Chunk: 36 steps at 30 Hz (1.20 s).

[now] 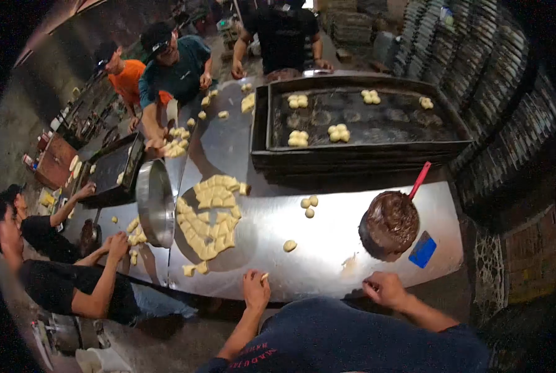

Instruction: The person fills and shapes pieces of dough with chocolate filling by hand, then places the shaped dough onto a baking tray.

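My left hand (255, 291) is at the table's near edge, its fingers closed around a small piece of dough (265, 277). To its right, my right hand (383, 290) is closed over the same edge; whatever its fingers hold, if anything, I cannot make out. Beyond my left hand lies a ring of cut dough pieces (194, 236). One dough ball (289, 246) sits alone ahead of my hands, with a group of 3 dough balls (309, 206) farther back. A bowl of brown filling (390, 227) with a red-handled spatula (420, 180) stands beyond my right hand.
A blue scraper (422, 250) lies beside the filling. Dark baking trays (365, 152) with dough clusters stand at the back. A large metal bowl (155, 204) tilts on its side at left. Several co-workers stand around the left and far sides. Stacked trays (489, 68) line the right.
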Each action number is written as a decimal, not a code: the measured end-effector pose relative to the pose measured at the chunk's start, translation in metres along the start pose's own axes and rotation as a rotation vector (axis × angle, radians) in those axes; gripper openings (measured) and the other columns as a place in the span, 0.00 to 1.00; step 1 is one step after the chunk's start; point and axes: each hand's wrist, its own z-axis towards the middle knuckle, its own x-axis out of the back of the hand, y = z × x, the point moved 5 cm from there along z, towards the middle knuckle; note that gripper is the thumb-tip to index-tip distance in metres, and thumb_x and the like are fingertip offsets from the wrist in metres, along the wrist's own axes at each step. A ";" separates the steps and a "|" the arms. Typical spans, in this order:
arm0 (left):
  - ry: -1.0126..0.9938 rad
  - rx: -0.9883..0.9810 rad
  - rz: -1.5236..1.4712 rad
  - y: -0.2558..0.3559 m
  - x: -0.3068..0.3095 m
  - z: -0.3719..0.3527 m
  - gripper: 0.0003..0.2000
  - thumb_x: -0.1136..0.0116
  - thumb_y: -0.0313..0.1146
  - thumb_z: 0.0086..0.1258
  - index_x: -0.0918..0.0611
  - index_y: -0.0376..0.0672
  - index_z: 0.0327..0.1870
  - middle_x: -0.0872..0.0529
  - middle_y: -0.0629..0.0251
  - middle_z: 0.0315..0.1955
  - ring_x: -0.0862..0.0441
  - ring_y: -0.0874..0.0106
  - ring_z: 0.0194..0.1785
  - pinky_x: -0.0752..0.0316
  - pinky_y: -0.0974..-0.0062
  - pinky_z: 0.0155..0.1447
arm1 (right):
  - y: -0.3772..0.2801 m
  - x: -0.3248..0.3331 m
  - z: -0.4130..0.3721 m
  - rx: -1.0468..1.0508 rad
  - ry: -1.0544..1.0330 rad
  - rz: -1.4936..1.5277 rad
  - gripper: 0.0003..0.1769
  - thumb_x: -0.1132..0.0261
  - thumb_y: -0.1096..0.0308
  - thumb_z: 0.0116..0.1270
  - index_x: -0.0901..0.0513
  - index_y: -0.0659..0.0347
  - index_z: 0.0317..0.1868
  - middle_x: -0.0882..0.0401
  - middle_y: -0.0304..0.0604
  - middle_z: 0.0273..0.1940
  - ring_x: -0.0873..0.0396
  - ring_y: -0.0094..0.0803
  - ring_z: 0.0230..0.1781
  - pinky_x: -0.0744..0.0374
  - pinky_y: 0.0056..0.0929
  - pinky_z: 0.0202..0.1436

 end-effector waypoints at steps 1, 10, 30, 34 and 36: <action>0.012 -0.020 -0.015 0.005 -0.003 0.007 0.12 0.40 0.26 0.60 0.16 0.39 0.46 0.19 0.54 0.42 0.23 0.50 0.48 0.26 0.59 0.54 | -0.001 -0.001 -0.003 0.041 0.100 0.000 0.05 0.32 0.68 0.59 0.14 0.61 0.34 0.17 0.46 0.27 0.17 0.40 0.26 0.20 0.35 0.31; -0.314 0.041 -1.179 0.251 0.026 0.048 0.11 0.35 0.30 0.68 0.18 0.30 0.41 0.14 0.62 0.34 0.18 0.78 0.42 0.22 0.77 0.47 | -0.076 0.042 0.073 0.348 0.872 0.340 0.07 0.33 0.71 0.64 0.19 0.65 0.30 0.21 0.44 0.26 0.23 0.29 0.24 0.26 0.28 0.29; -0.972 0.983 -1.478 0.237 -0.171 0.057 0.37 0.74 0.62 0.78 0.30 0.32 0.63 0.21 0.48 0.55 0.22 0.55 0.52 0.27 0.53 0.61 | 0.053 0.029 0.044 0.043 0.690 -0.450 0.08 0.36 0.73 0.48 0.18 0.63 0.31 0.24 0.49 0.35 0.25 0.47 0.37 0.26 0.48 0.40; -0.769 1.044 -1.536 0.244 -0.193 0.067 0.32 0.62 0.60 0.76 0.30 0.32 0.55 0.24 0.48 0.42 0.23 0.54 0.48 0.25 0.51 0.59 | 0.068 -0.009 0.062 -0.069 0.537 -0.729 0.07 0.37 0.72 0.50 0.16 0.62 0.30 0.22 0.51 0.36 0.23 0.51 0.37 0.25 0.49 0.42; -0.778 1.050 -1.531 0.248 -0.182 0.066 0.30 0.59 0.59 0.75 0.29 0.34 0.55 0.23 0.49 0.41 0.23 0.56 0.44 0.23 0.55 0.54 | 0.070 0.001 0.059 -0.267 0.417 -0.528 0.07 0.39 0.72 0.54 0.15 0.63 0.30 0.20 0.53 0.36 0.20 0.53 0.39 0.23 0.49 0.44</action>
